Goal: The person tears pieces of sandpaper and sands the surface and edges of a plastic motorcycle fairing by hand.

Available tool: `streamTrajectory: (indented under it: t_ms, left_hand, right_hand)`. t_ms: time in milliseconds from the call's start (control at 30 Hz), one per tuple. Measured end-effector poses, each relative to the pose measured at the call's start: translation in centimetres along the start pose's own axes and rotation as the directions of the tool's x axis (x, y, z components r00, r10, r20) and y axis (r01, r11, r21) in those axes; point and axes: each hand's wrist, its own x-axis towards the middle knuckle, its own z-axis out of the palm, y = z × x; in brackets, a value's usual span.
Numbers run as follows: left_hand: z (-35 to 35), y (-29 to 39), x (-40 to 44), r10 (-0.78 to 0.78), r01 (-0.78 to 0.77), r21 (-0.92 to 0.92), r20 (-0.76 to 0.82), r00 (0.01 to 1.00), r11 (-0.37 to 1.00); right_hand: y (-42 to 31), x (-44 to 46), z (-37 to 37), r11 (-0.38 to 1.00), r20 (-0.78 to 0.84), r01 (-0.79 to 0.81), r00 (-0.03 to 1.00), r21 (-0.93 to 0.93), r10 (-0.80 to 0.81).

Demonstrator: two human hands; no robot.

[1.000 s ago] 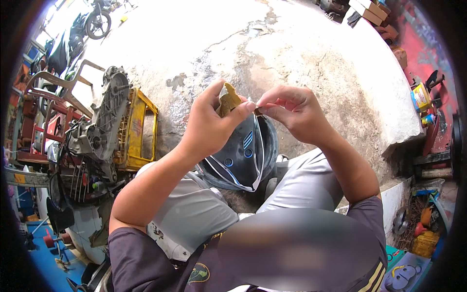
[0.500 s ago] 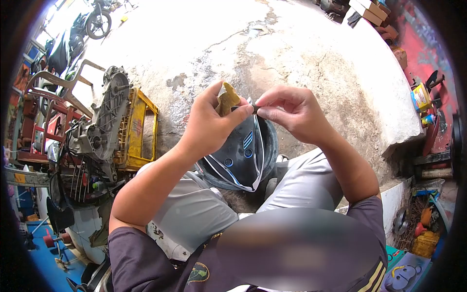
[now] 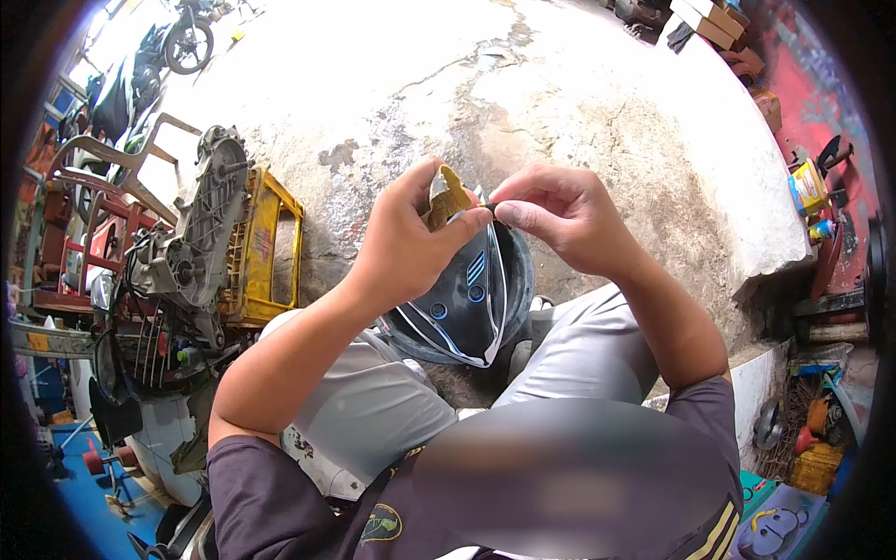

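My left hand (image 3: 406,229) is closed around a folded yellow-brown piece (image 3: 450,194), thin like sandpaper or cloth; I cannot tell which. Its thumb reaches across to the right, close to the other fingertips. My right hand (image 3: 565,219) pinches a small dark thing between thumb and forefinger, mostly hidden by the fingers. Below both hands a glossy black panel (image 3: 457,313) with white edges and blue marks stands in a round black tub (image 3: 525,271) between the knees. The panel's narrow upper end rises toward my fingertips; whether they touch it is unclear.
To the left, a metal engine casing (image 3: 210,224) leans on a yellow crate (image 3: 271,247), with a brown chair (image 3: 121,168) behind. A concrete ledge (image 3: 765,215) runs along the right. Containers and tools crowd the right wall. Wet patches mark the floor (image 3: 392,131).
My left hand has shifted slightly right, and the yellow-brown piece has turned and moved right with it. My right hand stays nearly where it was.
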Motion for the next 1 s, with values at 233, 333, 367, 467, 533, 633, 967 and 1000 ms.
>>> streamTrajectory:
  t_ms: [233,333,367,467,533,633,967,1000]
  left_hand:
    - [0.0,-0.1,-0.1,0.007,-0.007,0.032,0.001,1.000,0.999]
    - [0.0,-0.2,0.0,0.016,-0.016,0.039,-0.004,1.000,0.999]
    - [-0.1,-0.4,0.1,0.008,-0.009,0.052,0.009,1.000,0.999]
    - [0.2,-0.8,0.0,0.007,-0.007,0.059,-0.001,1.000,0.998]
    - [0.3,-0.6,0.0,0.014,-0.013,0.053,-0.026,1.000,0.999]
    - [0.3,0.0,-0.1,0.005,-0.004,0.045,-0.024,1.000,0.999]
    - [0.4,-0.1,-0.1,0.069,-0.068,0.036,-0.029,0.997,0.997]
    - [0.4,-0.1,-0.1,0.082,-0.081,0.036,-0.033,0.996,0.996]
  right_hand:
    - [1.2,0.2,-0.1,0.996,-0.002,0.086,0.996,0.011,-0.086]
    - [1.1,0.1,-0.1,0.997,0.006,0.080,0.997,0.009,-0.080]
    - [1.1,0.1,-0.1,0.997,0.001,0.073,0.997,0.026,-0.073]
    - [1.3,0.2,-0.2,0.997,-0.003,0.070,0.998,0.037,-0.070]
    - [1.3,0.2,-0.2,0.997,-0.002,0.075,0.997,0.031,-0.075]
    - [0.8,0.2,-0.2,0.998,0.009,0.060,0.998,0.017,-0.060]
    - [0.9,0.1,-0.2,0.999,0.019,0.029,0.999,0.017,-0.030]
    - [1.0,0.1,-0.2,0.999,0.019,0.039,0.999,0.017,-0.039]
